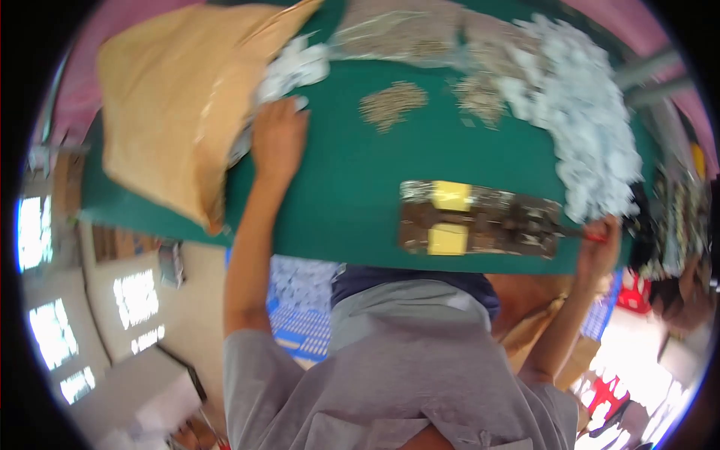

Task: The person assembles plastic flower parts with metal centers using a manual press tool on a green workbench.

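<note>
Pale floor (pixel 202 315), green tabletop (pixel 337 187) under tan bag (pixel 172 105)

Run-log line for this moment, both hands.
left hand: by paper bag, near white items | right hand: at red handle, grip blurred | brown board: on green table

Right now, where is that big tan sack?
In the head view, the tan sack sits at the left end of the green table, just left of the person's left hand.
</note>
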Available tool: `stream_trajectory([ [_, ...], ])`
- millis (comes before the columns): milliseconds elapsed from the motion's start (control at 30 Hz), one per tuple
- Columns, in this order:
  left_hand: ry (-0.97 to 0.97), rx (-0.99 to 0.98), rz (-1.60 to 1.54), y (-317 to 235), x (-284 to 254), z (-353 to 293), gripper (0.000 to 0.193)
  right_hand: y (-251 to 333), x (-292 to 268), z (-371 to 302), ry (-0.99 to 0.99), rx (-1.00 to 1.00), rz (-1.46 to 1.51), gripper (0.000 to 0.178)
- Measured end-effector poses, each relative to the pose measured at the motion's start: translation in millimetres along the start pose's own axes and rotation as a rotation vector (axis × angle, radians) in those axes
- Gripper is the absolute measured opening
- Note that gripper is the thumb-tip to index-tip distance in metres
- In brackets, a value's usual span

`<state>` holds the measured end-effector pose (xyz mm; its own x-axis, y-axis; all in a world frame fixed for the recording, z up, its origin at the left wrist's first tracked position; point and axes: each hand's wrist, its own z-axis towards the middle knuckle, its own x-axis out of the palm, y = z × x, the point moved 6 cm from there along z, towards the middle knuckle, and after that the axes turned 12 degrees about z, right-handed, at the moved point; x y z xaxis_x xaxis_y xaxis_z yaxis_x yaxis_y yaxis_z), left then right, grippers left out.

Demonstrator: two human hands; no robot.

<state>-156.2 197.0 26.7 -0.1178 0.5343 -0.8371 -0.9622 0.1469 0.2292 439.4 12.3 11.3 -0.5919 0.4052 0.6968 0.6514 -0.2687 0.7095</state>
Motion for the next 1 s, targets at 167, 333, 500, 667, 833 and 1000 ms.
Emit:
stream_trajectory([
  [167, -0.075, 0.117, -0.012, 10, -7, 7, 0.022, 3, 29, -22, -0.157, -0.534, -1.134, 0.016],
  [333, -0.001, -0.055, -0.776, -54, -114, -3, 0.023, -17, 119, -2, 0.243, -0.713, -1.484, 0.021],
  [500, 0.217, 0.127, -1.116, -138, -176, -51, 0.024, -26, 130, 19, 0.473, -0.561, -1.8, 0.024],
  [667, 0.05, 0.242, -0.783, -178, -158, -65, 0.024, -25, 129, 19, 0.602, -0.784, -1.979, 0.019],
  [833, -0.023, 0.241, -0.702, -188, -150, -76, 0.026, -34, 183, -3, 0.726, -0.804, -1.684, 0.017],
  [1000, 0.021, 0.088, -0.835, -174, -153, -80, 0.031, -39, 156, 22, 0.648, -0.647, -2.022, 0.023],
])
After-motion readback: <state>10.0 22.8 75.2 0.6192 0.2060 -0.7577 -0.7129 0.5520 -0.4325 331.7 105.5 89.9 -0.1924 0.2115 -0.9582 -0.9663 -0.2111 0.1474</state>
